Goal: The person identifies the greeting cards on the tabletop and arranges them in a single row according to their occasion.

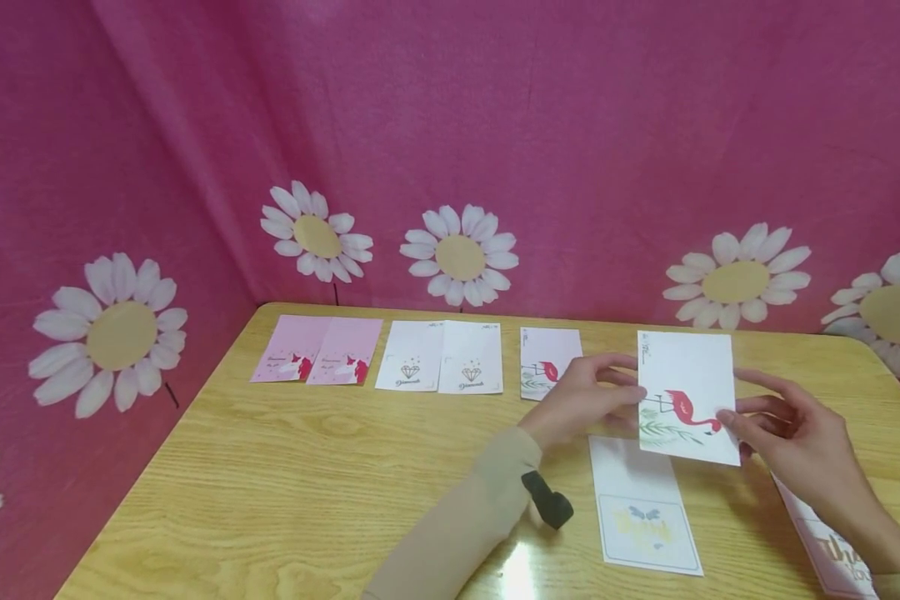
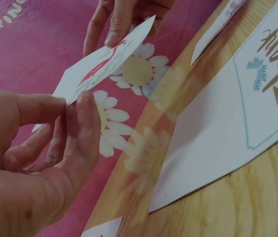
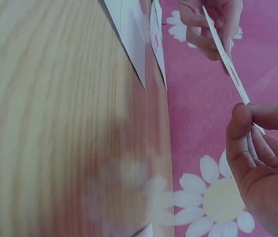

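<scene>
A white card with a red flamingo and green leaves (image 1: 686, 392) is held up above the table between both hands. My left hand (image 1: 585, 396) pinches its left edge between thumb and fingers. On the opposite edge, my right hand (image 1: 802, 433) pinches it the same way. The left wrist view shows the card (image 2: 99, 64) tilted, with the left hand (image 2: 45, 143) at its near end. From the right wrist it appears almost edge-on, the right hand (image 3: 262, 148) gripping its lower end. Another flamingo card (image 1: 547, 350) lies on the table, partly behind the left hand.
Along the table's (image 1: 307, 467) back lie two pink cards (image 1: 300, 333) (image 1: 352, 337) and two white diamond cards (image 1: 410, 346) (image 1: 470, 354). Nearer lie a white card with yellow lettering (image 1: 648, 525) and a "Thank you" card (image 1: 825, 542), partly under the right forearm. A pink flowered curtain (image 1: 570, 150) hangs behind.
</scene>
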The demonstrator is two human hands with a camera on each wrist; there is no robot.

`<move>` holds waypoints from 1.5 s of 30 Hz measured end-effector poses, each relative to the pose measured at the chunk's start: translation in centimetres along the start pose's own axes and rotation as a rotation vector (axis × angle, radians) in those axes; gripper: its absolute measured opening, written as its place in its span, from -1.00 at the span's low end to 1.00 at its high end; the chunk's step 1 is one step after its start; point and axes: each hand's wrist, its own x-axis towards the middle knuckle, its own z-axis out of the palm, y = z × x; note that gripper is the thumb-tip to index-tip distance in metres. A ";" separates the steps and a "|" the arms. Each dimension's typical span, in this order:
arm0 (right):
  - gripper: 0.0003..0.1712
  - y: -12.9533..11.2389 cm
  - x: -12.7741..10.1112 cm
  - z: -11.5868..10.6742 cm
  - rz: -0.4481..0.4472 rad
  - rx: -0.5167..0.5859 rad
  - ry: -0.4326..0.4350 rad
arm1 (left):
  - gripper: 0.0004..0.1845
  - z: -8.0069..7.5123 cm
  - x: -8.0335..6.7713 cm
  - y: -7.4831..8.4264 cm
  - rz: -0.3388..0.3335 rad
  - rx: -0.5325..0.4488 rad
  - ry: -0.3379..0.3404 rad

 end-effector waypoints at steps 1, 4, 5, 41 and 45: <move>-0.32 0.0 0.2 0.1 -0.003 0.001 -0.009 | -0.61 -0.2 0.0 0.0 0.003 0.005 0.016; -0.25 -0.1 0.8 0.5 -0.007 -0.007 -0.051 | -0.61 -0.7 0.1 0.1 0.023 0.002 0.054; -0.23 -0.1 1.0 0.6 -0.011 -0.013 -0.064 | -0.61 -0.8 0.2 0.1 0.028 -0.002 0.065; -0.17 2.0 7.2 3.4 -0.040 -0.199 -0.188 | -0.50 -6.0 3.0 0.7 0.091 1.284 0.071; -0.17 1.9 7.9 3.7 -0.060 -0.213 -0.213 | -0.45 -6.0 3.2 0.7 0.067 1.284 0.062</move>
